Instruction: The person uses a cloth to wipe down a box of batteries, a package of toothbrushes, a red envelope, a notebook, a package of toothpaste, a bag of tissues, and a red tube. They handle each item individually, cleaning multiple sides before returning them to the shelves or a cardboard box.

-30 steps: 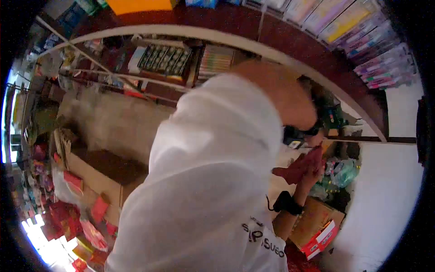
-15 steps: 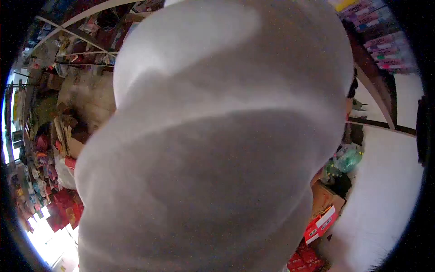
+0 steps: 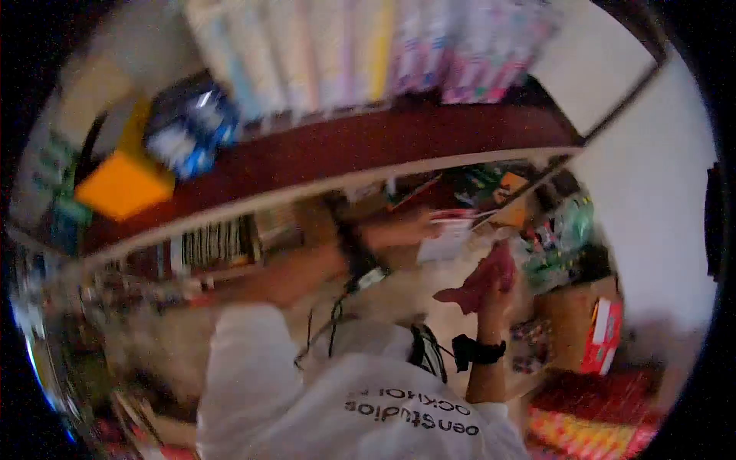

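My right hand [image 3: 502, 285], with a black watch [image 3: 479, 353] at its wrist, is closed on a dark red cloth [image 3: 479, 284]. The cloth hangs loosely to the hand's left. My left arm reaches across from the left, a dark band [image 3: 354, 245] around it. My left hand [image 3: 406, 228] is smeared by motion beside a white paper [image 3: 445, 239] with a red top edge; whether its fingers grip the paper cannot be made out. Both hands are below the shelf edge.
A dark red shelf [image 3: 330, 146] spans overhead, bearing a row of packs [image 3: 307, 54] and an orange box [image 3: 126, 188]. At right are a cardboard box [image 3: 571, 322], green plastic [image 3: 571, 230] and a white wall [image 3: 659, 207]. Books [image 3: 215, 245] stand beneath the shelf.
The white shirt filled the view half a second ago. Now the view has swung up to the shelf, and both arms and the red cloth have come into sight.
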{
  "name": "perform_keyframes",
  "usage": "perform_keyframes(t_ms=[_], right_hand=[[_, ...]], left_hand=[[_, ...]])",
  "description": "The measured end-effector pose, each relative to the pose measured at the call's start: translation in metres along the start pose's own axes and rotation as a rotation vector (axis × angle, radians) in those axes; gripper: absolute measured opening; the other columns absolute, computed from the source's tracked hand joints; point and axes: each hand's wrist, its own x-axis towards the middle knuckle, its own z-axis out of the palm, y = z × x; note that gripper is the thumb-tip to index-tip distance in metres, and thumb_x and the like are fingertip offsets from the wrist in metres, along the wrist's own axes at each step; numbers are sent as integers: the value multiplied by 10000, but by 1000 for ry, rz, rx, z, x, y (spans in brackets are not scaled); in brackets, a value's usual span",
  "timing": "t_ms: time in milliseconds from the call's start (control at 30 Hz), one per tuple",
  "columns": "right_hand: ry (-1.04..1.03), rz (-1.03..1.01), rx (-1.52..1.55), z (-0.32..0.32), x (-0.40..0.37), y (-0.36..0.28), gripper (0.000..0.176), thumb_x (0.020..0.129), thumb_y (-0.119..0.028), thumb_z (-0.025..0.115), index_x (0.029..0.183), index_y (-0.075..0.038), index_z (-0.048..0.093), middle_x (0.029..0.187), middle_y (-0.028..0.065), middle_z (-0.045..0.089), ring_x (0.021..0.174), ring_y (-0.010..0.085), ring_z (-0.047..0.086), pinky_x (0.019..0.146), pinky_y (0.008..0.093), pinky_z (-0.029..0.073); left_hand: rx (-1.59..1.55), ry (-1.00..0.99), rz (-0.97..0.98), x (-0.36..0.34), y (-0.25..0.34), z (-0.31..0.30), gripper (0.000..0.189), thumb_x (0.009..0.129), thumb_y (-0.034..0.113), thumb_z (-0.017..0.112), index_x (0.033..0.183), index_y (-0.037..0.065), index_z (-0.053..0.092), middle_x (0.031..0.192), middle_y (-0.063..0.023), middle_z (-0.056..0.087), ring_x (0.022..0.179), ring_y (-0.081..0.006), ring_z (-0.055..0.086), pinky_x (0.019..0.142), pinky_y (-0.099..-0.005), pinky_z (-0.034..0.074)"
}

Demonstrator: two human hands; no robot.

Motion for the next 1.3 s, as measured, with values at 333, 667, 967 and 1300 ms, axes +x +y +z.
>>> perform_keyframes(t_ms=[333,667,967,1300], right_hand=[[-258,-962,-944,97,-18,-70,368,727,-148,485,1090,-94,457,1045,78,497,969,231,440,806,351,337],[-210,-713,-683,111,-13,-60,387,663,-146,574,1039,-120,487,948,171,420,807,348,467,666,388,414],[-410,-520,-643,116,-31,-48,408,688,-178,552,1085,-143,467,972,169,422,815,343,479,657,408,419],[-505,-416,-797,113,-54,-34,431,704,-232,528,1104,-97,445,1013,171,461,841,304,486,663,379,424]], left_hand=[[-1391,642,-268,-54,-13,47,340,813,231,450,1118,89,399,1092,-27,442,990,-160,439,863,-299,330],[-902,556,-379,-82,7,48,320,805,148,409,1114,68,384,1076,-37,434,996,-169,425,850,-301,346],[-918,639,-480,-112,-26,35,335,749,62,411,1082,32,388,996,-43,447,866,-128,466,789,-246,378],[-740,343,-537,-125,-31,23,293,749,78,440,1035,13,439,1096,-87,456,973,-223,465,835,-345,382]])
